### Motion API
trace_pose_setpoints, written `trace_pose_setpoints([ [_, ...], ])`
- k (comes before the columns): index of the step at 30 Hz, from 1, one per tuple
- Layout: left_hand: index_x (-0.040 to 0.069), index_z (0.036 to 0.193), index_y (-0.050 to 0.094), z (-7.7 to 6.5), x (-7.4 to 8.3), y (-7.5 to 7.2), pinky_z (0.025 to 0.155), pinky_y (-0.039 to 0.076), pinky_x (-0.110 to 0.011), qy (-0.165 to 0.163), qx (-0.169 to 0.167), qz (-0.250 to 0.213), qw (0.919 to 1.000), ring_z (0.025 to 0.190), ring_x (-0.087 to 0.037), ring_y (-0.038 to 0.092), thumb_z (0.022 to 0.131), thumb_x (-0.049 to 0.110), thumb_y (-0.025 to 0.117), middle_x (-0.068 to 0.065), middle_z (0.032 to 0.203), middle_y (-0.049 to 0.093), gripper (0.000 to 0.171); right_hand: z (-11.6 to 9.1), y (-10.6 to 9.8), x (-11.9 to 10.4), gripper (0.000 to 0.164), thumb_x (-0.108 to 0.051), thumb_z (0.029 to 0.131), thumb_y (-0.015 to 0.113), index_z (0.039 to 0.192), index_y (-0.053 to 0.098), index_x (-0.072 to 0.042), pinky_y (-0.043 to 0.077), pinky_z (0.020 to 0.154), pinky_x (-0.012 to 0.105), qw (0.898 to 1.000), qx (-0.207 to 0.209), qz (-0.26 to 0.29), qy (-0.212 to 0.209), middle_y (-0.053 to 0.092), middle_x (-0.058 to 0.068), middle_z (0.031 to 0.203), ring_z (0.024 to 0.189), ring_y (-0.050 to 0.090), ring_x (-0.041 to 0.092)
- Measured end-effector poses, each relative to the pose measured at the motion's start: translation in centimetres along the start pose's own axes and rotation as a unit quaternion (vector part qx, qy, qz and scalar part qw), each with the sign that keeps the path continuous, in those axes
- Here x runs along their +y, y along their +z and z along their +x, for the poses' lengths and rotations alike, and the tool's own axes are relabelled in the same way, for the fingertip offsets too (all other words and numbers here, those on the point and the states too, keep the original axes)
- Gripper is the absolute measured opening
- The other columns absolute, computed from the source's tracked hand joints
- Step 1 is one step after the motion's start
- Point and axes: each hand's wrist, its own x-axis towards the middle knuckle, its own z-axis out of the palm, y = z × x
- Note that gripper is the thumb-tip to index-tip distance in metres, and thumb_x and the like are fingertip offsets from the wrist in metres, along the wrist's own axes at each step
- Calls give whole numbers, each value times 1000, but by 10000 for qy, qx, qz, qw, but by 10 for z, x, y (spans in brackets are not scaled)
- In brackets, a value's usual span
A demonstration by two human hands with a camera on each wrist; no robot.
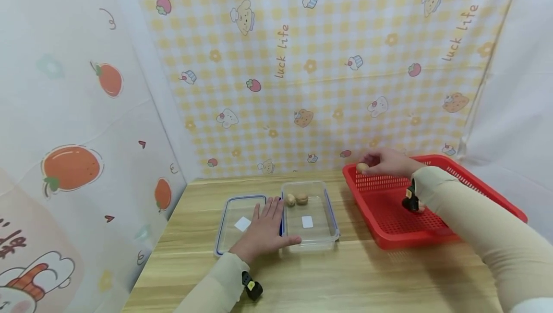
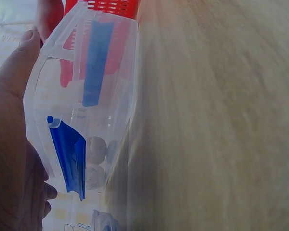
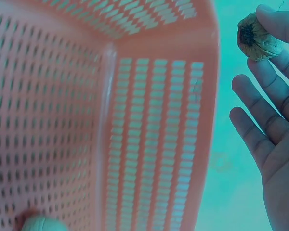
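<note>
My right hand (image 1: 389,163) pinches a walnut (image 3: 258,37) between thumb and fingertips, over the back left corner of a red plastic basket (image 1: 421,242). The other fingers are spread in the right wrist view. My left hand (image 1: 265,231) lies with fingers extended across the left edge of a clear plastic box (image 1: 317,242), thumb along its front. Inside the box, walnuts (image 1: 302,199) sit at the back left. The box's blue-edged lid (image 1: 229,207) is folded out to the left, partly covered by the left hand.
Something rounded and pale (image 3: 44,224) lies in the basket, partly hidden by the right wrist in the head view. All stands on a wood-grain table (image 1: 190,236). A checked cloth (image 1: 324,87) hangs behind, and a printed sheet (image 1: 129,111) closes off the left.
</note>
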Motion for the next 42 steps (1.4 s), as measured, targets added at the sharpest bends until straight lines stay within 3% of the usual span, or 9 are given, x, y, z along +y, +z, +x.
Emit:
trace_pose_setpoints([
  [13, 4, 163, 8, 3, 0, 1, 121, -1, -59, -7, -16, -34, 10000, 156, -32, 0, 86, 79, 53, -14, 169, 4, 116, 29, 21, -26, 28, -27, 86, 82, 109, 74, -14, 48, 76, 34, 9986, 272, 45, -443, 67, 2, 91, 85, 57, 20],
  [20, 5, 163, 8, 1, -1, 0, 121, -2, -60, -49, 2, -7, 10000, 156, -33, 2, 85, 80, 52, -13, 169, 4, 117, 45, 39, -41, 36, -42, 85, 81, 110, 73, -19, 48, 76, 36, 9983, 256, -419, -321, 67, -2, 90, 85, 58, 19],
  [26, 4, 162, 10, 1, 0, 0, 121, -1, -60, -45, 19, 50, 10000, 156, -33, 3, 84, 83, 51, -13, 169, 6, 119, 54, 58, -59, 38, -37, 85, 82, 116, 73, -16, 49, 82, 37, 9994, 117, 186, -270, 70, 1, 97, 92, 60, 20],
  [33, 5, 163, 11, 1, 1, -2, 121, -1, -61, -29, 42, -21, 10000, 156, -32, 3, 83, 83, 52, -14, 169, 7, 119, 63, 78, -71, 32, -24, 89, 80, 117, 72, -10, 52, 82, 34, 9957, -145, 696, -585, 71, 2, 103, 95, 62, 18],
  [37, 4, 162, 12, 0, 3, -3, 121, -1, -61, -17, 38, -32, 10000, 156, -33, 3, 83, 82, 52, -15, 169, 9, 118, 67, 90, -73, 33, -23, 88, 81, 116, 73, -8, 53, 84, 36, 9952, -178, 697, -660, 72, 4, 104, 95, 65, 20],
  [42, 5, 162, 11, 0, 3, -3, 121, -1, -61, -21, 20, 5, 10000, 156, -32, 3, 84, 83, 50, -13, 169, 7, 118, 72, 104, -75, 30, -26, 87, 82, 114, 73, -15, 53, 82, 34, 9968, -242, 574, -498, 70, -1, 101, 93, 63, 18],
])
